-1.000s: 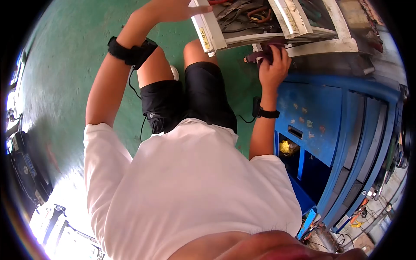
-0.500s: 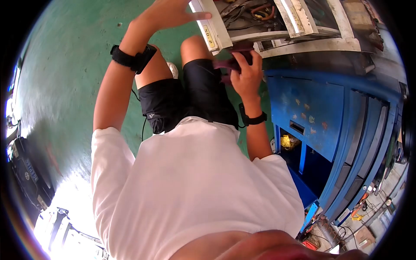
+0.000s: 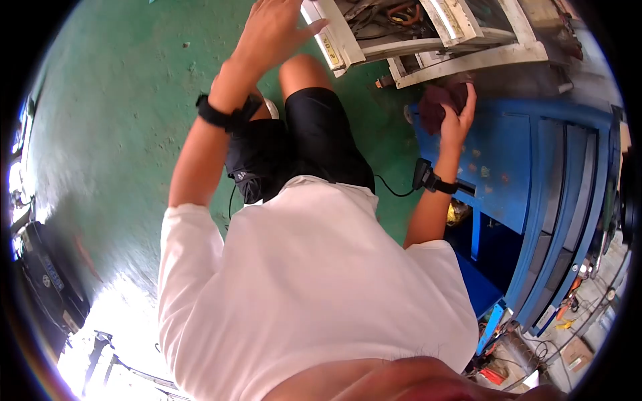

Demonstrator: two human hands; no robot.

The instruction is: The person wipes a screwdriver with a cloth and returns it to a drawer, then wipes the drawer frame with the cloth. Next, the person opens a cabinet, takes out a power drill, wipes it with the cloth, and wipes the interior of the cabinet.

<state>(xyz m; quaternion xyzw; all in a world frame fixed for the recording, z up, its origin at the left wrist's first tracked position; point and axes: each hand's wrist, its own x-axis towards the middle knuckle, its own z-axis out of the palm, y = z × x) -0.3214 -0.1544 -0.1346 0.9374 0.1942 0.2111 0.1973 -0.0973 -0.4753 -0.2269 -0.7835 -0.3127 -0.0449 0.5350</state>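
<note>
My left hand (image 3: 274, 33) is at the front of a pulled-out white drawer (image 3: 332, 40) with a yellow label, its thumb stretched out and nothing visible in its fingers. Tools and cables (image 3: 401, 17) lie inside the drawer. My right hand (image 3: 459, 120) is wrapped round a dark maroon cloth (image 3: 438, 105), just below the white drawer frame (image 3: 468, 65) and over the top edge of a blue cabinet (image 3: 501, 144). Each wrist wears a black strap.
Right of my body, the blue cabinet has an open compartment with a yellow item (image 3: 457, 212) inside. Cables and tools lie at the lower right. A dark car part (image 3: 50, 277) stands at the far left on the green floor (image 3: 134, 134).
My right hand first moved left with the cloth, then out to the right, clear of the drawer. My left hand has shifted slightly right and down along the drawer front.
</note>
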